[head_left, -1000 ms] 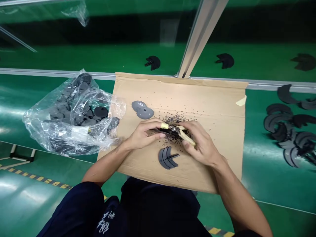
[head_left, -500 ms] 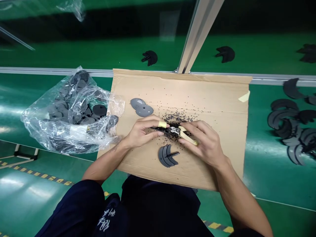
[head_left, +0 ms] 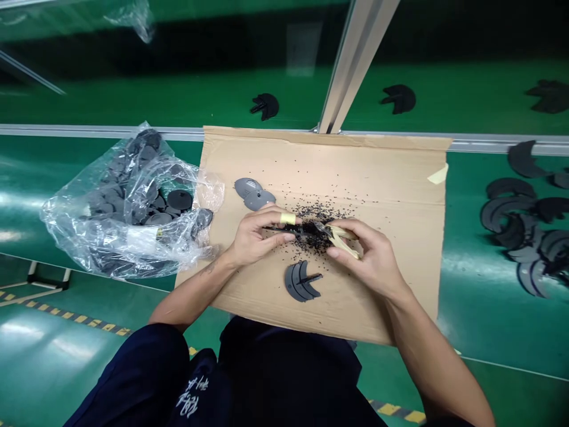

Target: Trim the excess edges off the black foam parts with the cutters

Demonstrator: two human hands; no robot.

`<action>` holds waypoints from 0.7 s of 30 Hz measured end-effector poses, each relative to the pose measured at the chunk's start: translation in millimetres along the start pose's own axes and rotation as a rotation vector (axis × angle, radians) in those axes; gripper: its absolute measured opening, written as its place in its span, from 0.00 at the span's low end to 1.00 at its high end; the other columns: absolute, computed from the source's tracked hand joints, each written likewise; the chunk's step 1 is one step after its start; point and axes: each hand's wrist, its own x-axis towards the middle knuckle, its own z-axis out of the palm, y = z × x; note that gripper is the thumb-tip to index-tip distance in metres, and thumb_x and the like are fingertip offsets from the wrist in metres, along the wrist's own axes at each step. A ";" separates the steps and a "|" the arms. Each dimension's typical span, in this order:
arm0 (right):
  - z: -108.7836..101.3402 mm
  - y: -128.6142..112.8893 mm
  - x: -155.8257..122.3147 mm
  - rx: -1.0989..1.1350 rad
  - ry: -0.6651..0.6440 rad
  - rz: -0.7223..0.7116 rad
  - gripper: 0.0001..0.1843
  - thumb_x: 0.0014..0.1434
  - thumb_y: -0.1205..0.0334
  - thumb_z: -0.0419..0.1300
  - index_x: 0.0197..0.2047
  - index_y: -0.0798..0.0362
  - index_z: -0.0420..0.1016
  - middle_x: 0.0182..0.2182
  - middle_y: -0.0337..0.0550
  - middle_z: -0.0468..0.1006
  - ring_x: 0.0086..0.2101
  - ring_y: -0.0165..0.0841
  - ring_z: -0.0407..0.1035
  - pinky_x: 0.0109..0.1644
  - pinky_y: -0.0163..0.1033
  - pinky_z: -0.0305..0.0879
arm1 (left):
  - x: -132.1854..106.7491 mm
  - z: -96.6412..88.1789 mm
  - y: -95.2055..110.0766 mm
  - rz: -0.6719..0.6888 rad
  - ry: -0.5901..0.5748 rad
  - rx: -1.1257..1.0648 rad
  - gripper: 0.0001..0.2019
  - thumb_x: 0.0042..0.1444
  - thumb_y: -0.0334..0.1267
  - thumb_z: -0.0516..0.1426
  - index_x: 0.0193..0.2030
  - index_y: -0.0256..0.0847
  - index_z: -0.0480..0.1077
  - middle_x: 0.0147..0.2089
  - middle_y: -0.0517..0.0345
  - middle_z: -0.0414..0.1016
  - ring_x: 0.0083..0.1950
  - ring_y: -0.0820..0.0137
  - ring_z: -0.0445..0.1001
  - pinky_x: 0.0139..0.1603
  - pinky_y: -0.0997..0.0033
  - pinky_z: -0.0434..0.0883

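Note:
Between the thumb and fingers of my left hand is a thin dark plastic part, mostly covered by the fingers. Yellow tape wraps one finger of that hand. My right hand is closed around the cream handles of nippers, whose metal head points left toward the dark part. Beneath both hands lies a scatter of small black bits on the cardboard sheet. A curved grey part with a stem rests nearer to me. Behind my left hand sit joined grey oval discs.
On the left is a clear plastic bag of dark discs. Several curved dark parts are heaped on the green table at right. A metal post rises behind the cardboard.
The nippers have shifted slightly right, away from the dark part, and their head has turned. My left hand has moved slightly left with the part.

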 end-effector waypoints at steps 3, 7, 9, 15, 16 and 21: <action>12.9 -3.5 -1.2 0.143 0.031 0.099 0.24 0.58 0.47 0.70 0.52 0.50 0.74 0.42 0.44 0.80 0.38 0.35 0.76 0.39 0.39 0.73 | -4.0 4.9 1.4 -0.094 0.043 -0.090 0.17 0.60 0.41 0.67 0.54 0.41 0.75 0.46 0.53 0.83 0.44 0.72 0.82 0.46 0.72 0.79; 23.5 -11.6 -2.1 0.049 0.109 -0.098 0.12 0.63 0.62 0.65 0.49 0.49 0.75 0.41 0.44 0.81 0.38 0.34 0.77 0.41 0.39 0.73 | -6.9 8.4 3.1 -0.031 -0.058 -0.016 0.15 0.62 0.37 0.65 0.55 0.40 0.74 0.46 0.52 0.81 0.47 0.71 0.81 0.48 0.73 0.79; 23.0 -14.2 -2.2 -0.081 0.112 -0.268 0.11 0.63 0.67 0.64 0.49 0.50 0.75 0.39 0.45 0.82 0.36 0.33 0.76 0.40 0.39 0.73 | -7.1 6.8 2.2 0.081 -0.135 0.123 0.13 0.63 0.33 0.63 0.54 0.40 0.75 0.46 0.52 0.80 0.47 0.71 0.80 0.48 0.72 0.79; 4.6 -13.2 -0.9 -0.094 0.003 -0.379 0.20 0.62 0.66 0.64 0.57 0.49 0.74 0.42 0.48 0.82 0.39 0.37 0.77 0.40 0.43 0.75 | -6.5 -0.8 -2.8 0.180 -0.255 0.260 0.16 0.64 0.24 0.56 0.55 0.41 0.75 0.48 0.50 0.78 0.49 0.70 0.78 0.47 0.70 0.78; 0.3 -11.4 -0.3 -0.107 0.030 -0.343 0.21 0.62 0.67 0.64 0.58 0.49 0.73 0.43 0.48 0.82 0.39 0.37 0.77 0.40 0.43 0.75 | -5.8 -1.4 -2.4 0.151 -0.238 0.224 0.15 0.63 0.24 0.57 0.54 0.40 0.75 0.48 0.50 0.78 0.49 0.70 0.79 0.48 0.70 0.78; -11.8 2.4 1.3 -0.424 0.083 -0.337 0.21 0.63 0.67 0.61 0.59 0.50 0.74 0.40 0.48 0.80 0.37 0.37 0.73 0.39 0.43 0.71 | -2.5 -1.4 2.9 0.058 -0.173 0.058 0.11 0.64 0.30 0.61 0.52 0.39 0.77 0.48 0.50 0.80 0.49 0.70 0.79 0.50 0.69 0.78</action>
